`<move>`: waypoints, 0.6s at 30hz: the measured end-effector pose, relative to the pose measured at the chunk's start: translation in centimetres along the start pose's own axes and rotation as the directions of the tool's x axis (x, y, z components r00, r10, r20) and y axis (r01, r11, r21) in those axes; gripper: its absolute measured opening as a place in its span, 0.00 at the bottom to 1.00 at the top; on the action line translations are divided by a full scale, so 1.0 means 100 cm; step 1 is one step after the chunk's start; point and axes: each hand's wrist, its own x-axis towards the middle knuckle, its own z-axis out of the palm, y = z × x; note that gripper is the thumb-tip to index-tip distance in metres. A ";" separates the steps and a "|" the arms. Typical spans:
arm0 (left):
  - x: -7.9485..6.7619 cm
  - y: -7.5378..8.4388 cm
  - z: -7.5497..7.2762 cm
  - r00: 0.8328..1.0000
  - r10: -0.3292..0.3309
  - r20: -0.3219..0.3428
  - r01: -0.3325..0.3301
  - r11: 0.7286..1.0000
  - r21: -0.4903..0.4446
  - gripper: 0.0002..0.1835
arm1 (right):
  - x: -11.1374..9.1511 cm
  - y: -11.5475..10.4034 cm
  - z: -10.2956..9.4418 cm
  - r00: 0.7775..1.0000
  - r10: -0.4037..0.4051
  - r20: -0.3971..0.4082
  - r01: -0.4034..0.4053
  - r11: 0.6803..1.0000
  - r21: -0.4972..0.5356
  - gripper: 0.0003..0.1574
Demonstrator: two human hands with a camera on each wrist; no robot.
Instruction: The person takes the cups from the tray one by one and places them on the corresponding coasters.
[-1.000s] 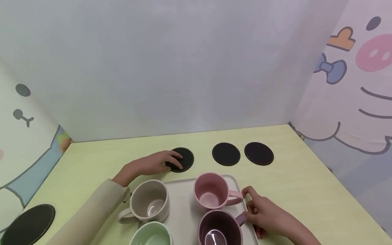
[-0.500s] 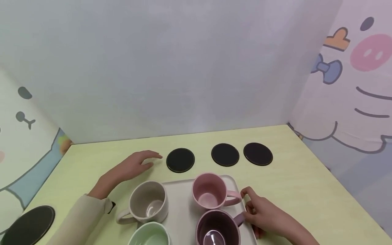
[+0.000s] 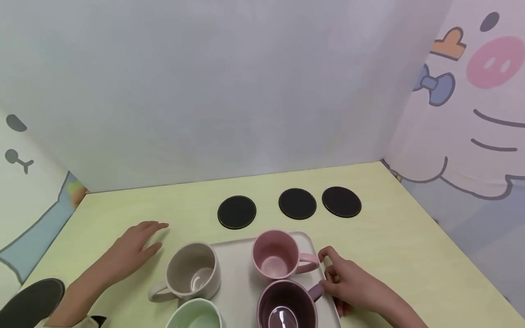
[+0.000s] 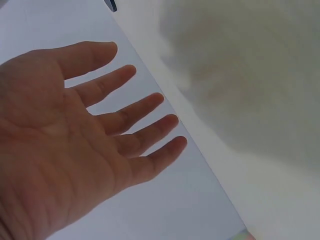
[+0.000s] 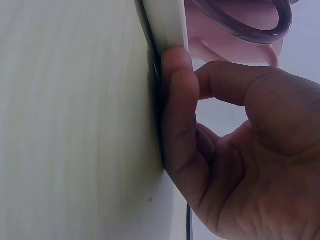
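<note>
My left hand (image 3: 129,250) hovers over the left part of the table, fingers spread and nothing in them; the left wrist view shows its bare palm (image 4: 55,135). At the right edge of a white tray (image 3: 235,269), my right hand (image 3: 350,282) grips the rim with curled fingers (image 5: 180,115). Four-sided and rounded at the corners, the tray bears a beige mug (image 3: 174,273), a pale green mug (image 3: 197,314), a pink mug (image 3: 264,269) and a dark purple mug (image 3: 264,310). The pink and purple handles point toward my right hand.
Three round black coasters (image 3: 236,212) lie in a row behind the tray. Another black coaster (image 3: 30,303) is at the left, partly behind my left forearm. A pale wall (image 3: 229,91) closes off the table's back, and cartoon-printed panels (image 3: 471,136) stand at both sides.
My left hand has lifted off the left coaster of the back row and drawn back toward the left and nearer me. My right hand stays at the tray's edge.
</note>
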 end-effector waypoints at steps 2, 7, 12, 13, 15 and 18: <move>-0.011 -0.006 0.000 0.999 -0.037 -0.001 0.037 0.999 0.021 0.24 | 0.002 -0.001 0.001 1.000 0.007 0.004 -0.007 1.000 0.008 0.24; -0.037 -0.027 -0.002 0.988 -0.152 0.017 0.151 0.988 0.029 0.26 | 0.007 -0.002 0.009 1.000 0.010 0.020 -0.011 1.000 0.017 0.24; -0.052 -0.047 -0.006 0.966 -0.246 0.077 0.245 0.969 0.026 0.29 | 0.009 -0.004 0.014 1.000 -0.012 0.023 0.012 1.000 0.004 0.24; -0.053 -0.052 -0.007 0.960 -0.265 0.091 0.262 0.964 0.046 0.30 | 0.009 -0.004 0.015 1.000 -0.015 0.025 0.015 1.000 0.000 0.24; -0.057 -0.061 -0.009 0.946 -0.301 0.122 0.290 0.952 0.099 0.31 | 0.008 -0.004 0.014 1.000 -0.020 0.023 0.020 1.000 -0.010 0.24; -0.062 -0.076 -0.011 0.918 -0.354 0.176 0.328 0.931 0.163 0.33 | 0.005 -0.005 0.012 1.000 -0.014 0.027 0.014 1.000 0.003 0.24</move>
